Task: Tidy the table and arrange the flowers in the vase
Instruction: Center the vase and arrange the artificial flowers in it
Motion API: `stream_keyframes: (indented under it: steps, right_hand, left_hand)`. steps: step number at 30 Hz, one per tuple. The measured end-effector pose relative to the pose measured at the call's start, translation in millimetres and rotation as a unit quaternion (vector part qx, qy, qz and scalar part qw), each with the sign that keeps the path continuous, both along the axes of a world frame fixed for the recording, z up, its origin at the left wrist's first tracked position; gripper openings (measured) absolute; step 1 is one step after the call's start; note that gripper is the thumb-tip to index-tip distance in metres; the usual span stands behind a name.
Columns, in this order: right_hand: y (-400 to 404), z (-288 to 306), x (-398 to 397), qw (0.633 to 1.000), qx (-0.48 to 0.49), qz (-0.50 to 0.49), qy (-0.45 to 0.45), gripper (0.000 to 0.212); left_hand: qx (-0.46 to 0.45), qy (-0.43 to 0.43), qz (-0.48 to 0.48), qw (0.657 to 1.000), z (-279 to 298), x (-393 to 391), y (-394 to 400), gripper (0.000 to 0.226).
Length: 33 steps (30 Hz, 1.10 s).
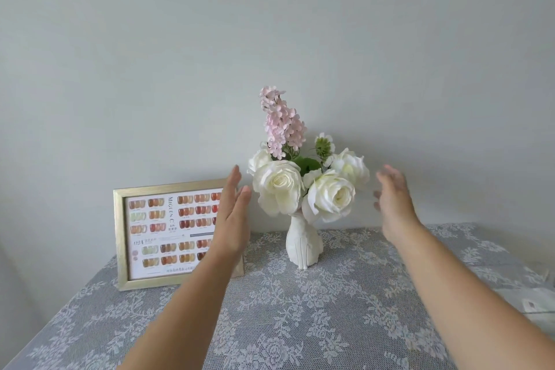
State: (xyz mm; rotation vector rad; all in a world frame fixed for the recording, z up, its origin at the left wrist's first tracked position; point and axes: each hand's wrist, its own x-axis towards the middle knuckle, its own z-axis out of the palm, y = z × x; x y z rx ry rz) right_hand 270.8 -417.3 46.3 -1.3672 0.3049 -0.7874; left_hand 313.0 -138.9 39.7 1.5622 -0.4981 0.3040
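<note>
A white ceramic vase (302, 245) stands upright near the back of the table. It holds white roses (279, 186), a tall pink flower spike (280, 123) and a small green-centred bloom (324, 144). My left hand (232, 213) is raised flat just left of the bouquet, fingers straight, holding nothing and not touching the petals. On the other side my right hand (395, 204) hovers, slightly blurred, fingers spread and empty, a short gap from the roses.
A gold-framed colour chart (156, 234) leans against the wall left of the vase, partly hidden by my left hand. A grey lace tablecloth (300, 309) covers the table. A pale object (537, 303) lies at the right edge. The plain wall is close behind.
</note>
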Motion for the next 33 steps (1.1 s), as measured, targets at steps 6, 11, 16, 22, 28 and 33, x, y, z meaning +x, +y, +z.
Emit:
stream_keyframes:
  steps: [6, 11, 16, 22, 28, 33]
  right_hand:
    - [6.2, 38.6, 15.7, 0.991, -0.026, 0.122, 0.037, 0.034]
    - [18.4, 51.6, 21.2, 0.985, -0.13, 0.114, 0.022, 0.039]
    - [13.9, 45.1, 16.8, 0.985, -0.142, 0.094, 0.036, 0.04]
    - [8.0, 21.9, 4.8, 0.992, -0.094, 0.075, 0.021, 0.029]
    - [10.0, -49.2, -1.0, 0.992, 0.008, 0.056, 0.109, 0.029]
    - [39.0, -106.5, -1.9, 0.962, -0.052, 0.166, 0.212, 0.034]
  left_hand:
    - [0.073, 0.018, -0.036, 0.997, 21.5, 15.3, -14.2, 0.049]
    - [0.111, 0.002, -0.053, 0.992, 20.8, 13.7, -23.5, 0.049]
    - [0.098, -0.001, -0.041, 0.994, 17.6, 8.7, -15.5, 0.052]
    - [0.082, 0.005, -0.04, 0.996, 1.3, -3.1, -2.2, 0.06]
    - [0.054, 0.097, -0.059, 0.992, -49.0, -15.5, -4.8, 0.053]
    - [0.034, 0.234, -0.087, 0.968, -92.9, -12.9, -27.8, 0.066]
